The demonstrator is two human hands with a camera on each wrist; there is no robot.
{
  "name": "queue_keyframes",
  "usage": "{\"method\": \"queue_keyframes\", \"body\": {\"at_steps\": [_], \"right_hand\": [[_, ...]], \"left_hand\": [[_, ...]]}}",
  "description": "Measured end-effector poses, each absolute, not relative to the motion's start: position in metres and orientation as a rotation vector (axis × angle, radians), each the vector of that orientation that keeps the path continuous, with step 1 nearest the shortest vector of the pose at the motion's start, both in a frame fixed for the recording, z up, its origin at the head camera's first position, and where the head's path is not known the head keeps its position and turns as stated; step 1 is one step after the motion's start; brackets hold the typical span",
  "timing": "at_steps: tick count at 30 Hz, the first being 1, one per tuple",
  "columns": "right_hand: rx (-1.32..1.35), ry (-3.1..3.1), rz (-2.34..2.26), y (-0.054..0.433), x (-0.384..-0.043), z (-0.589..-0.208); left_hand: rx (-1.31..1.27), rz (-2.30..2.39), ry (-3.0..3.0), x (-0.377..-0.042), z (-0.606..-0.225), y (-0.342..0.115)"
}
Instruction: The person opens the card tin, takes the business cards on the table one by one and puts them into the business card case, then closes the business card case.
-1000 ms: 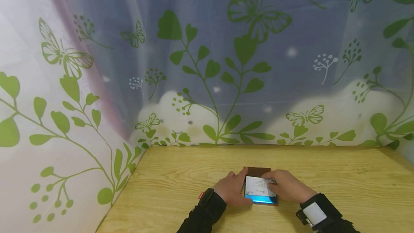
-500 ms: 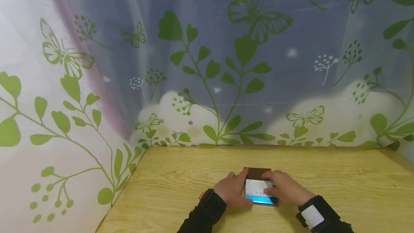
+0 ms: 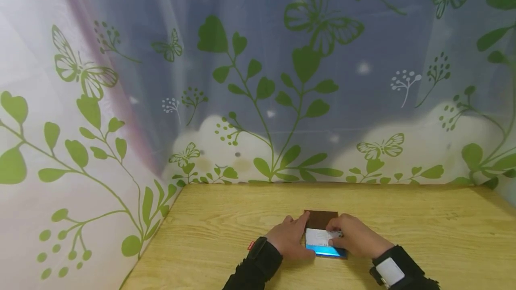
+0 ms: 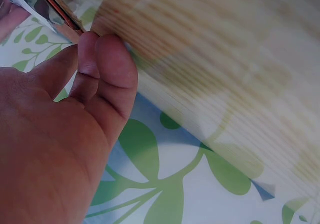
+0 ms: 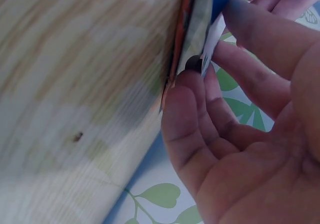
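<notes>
A flat brown folder or case (image 3: 320,219) lies on the table; its exact kind is unclear. A shiny blue strip (image 3: 324,250) runs across its near end. On top lies a white printed card (image 3: 316,236), its near edge meeting the blue strip. My left hand (image 3: 287,237) holds the case's left side, thumb by the near corner and fingers at the far left edge. With thumb and fingers, my right hand (image 3: 356,235) pinches the card's right side. In the right wrist view, the card (image 5: 215,33) shows edge-on between thumb and fingertips, above the orange-brown case edge (image 5: 180,38).
The wood-grain table (image 3: 225,218) stretches around both hands. Behind it and at the left hangs a curtain (image 3: 242,79) with green leaves and butterflies. A small dark mark (image 5: 78,137) is on the tabletop in the right wrist view.
The white card has slid toward the near end, baring more of the brown surface beyond it. My right hand has moved slightly nearer with it; the left hand has stayed put.
</notes>
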State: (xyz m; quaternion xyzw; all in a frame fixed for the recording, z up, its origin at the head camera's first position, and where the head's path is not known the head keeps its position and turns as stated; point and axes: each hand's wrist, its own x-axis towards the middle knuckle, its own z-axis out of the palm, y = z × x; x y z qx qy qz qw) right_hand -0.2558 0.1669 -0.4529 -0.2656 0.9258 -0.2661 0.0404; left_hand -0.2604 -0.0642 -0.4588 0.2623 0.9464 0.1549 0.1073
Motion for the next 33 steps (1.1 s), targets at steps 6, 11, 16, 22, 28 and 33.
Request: {"method": "queue_keyframes", "body": {"at_steps": [6,11,16,22,28,33], "right_hand": [[-0.922,2.782,-0.823,0.1706,-0.2568,-0.4553],[-0.95,2.742,-0.814,0.1718,-0.2571,-0.4571],[-0.919,2.778,-0.79,0.17,-0.257,-0.4586],[-0.93,2.763,-0.838,0.1701,-0.2559,-0.4581],[-1.027,2.75,-0.838,0.1737,-0.2532,-0.4519],[-0.754,2.896,-0.815,0.1729,-0.2522,-0.4529]], "left_hand": [[0.766,0.455,2.78,-0.261,-0.4615,-0.064],[0.762,0.444,2.775,-0.2602,-0.4633,-0.0645],[0.771,0.439,2.782,-0.2588,-0.4628,-0.0652],[0.772,0.43,2.779,-0.259,-0.4624,-0.0645],[0.771,0.411,2.797,-0.2609,-0.4633,-0.0628],[0.776,0.414,2.798,-0.2608,-0.4591,-0.0627]]}}
